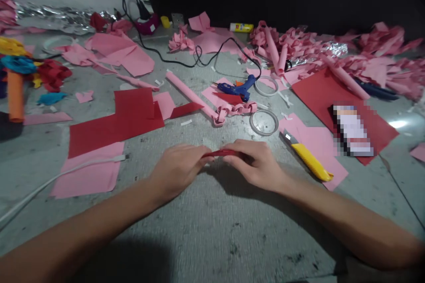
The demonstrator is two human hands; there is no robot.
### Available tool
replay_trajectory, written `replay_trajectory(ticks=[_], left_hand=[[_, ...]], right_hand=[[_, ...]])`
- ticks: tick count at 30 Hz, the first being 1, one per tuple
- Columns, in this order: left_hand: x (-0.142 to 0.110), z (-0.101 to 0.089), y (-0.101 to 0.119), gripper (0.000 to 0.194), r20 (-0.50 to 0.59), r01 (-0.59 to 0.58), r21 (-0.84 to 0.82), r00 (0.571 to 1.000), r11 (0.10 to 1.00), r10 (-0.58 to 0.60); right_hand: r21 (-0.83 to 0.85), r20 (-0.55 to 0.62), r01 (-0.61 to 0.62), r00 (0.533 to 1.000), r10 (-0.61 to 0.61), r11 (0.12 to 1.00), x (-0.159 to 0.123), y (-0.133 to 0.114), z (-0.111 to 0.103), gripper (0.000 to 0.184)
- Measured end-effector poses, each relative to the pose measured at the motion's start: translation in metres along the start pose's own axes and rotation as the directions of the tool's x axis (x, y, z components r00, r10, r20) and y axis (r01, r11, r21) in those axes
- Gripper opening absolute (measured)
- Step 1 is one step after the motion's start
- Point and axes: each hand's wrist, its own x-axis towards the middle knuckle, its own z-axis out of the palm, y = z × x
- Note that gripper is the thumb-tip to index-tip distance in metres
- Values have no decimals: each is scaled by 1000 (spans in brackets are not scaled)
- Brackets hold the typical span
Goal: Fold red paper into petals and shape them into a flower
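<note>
Both hands pinch a narrow strip of folded red paper (219, 153) just above the table, one at each end. My left hand (181, 166) is closed on its left end, and my right hand (254, 161) closes on the right end with thumb and fingers. Beyond them lie a pink paper chain (235, 109), a rolled pink paper tube (191, 95) and a blue glue gun (237, 88). Larger red paper pieces (96, 135) rest left of my hands. A yellow utility knife (310, 161) lies to the right on pink paper.
A tape roll (264, 122) sits beyond my right hand. A phone (353, 130) lies on a red sheet (315, 97). From the left comes a white cable (66, 172) over pink sheets. Crumpled pink paper (299, 42), a glue stick (241, 27) and a black cord (166, 59) occupy the back.
</note>
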Motion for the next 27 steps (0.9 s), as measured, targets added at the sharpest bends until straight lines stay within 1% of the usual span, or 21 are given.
replay_trajectory(ticks=[1, 2, 4, 6, 8, 14, 16, 18, 22, 27], left_hand=[[0, -1, -1, 53, -8, 22, -54, 1000, 998, -22], [1, -1, -2, 53, -14, 32, -100, 999, 994, -34], [1, -1, -2, 50, -11, 48, -165, 999, 985, -51], [0, 0, -2, 44, 9, 69, -200, 998, 977, -69], [-2, 0, -3, 41, 19, 81, -206, 997, 975, -79], [-1, -1, -2, 43, -33, 18, -190, 999, 982, -25], [0, -2, -1, 42, -41, 2, -182, 999, 983, -10], [0, -2, 0, 41, -47, -10, -174, 999, 985, 2], [0, -2, 0, 36, -44, -16, -163, 999, 987, 8], [-1, -1, 0, 34, -38, -25, -136, 999, 990, 20]], right_hand=[[125, 3, -75, 997, 75, 989, 1, -1, -1, 21], [254, 23, -144, 989, 143, 956, 1, -1, -1, 23], [486, 86, -245, 969, 234, 839, 1, -1, 0, 29], [636, 150, -301, 951, 269, 710, 1, -1, 1, 32], [719, 190, -322, 944, 271, 616, 1, -1, 1, 30], [834, 297, -363, 930, 218, 415, 0, -1, -2, 27], [853, 314, -372, 926, 210, 367, 0, -2, -2, 25], [857, 321, -382, 921, 221, 346, 1, -4, -2, 23], [845, 336, -416, 902, 273, 336, 3, -4, -1, 21], [847, 344, -425, 896, 281, 320, 3, -1, 0, 16]])
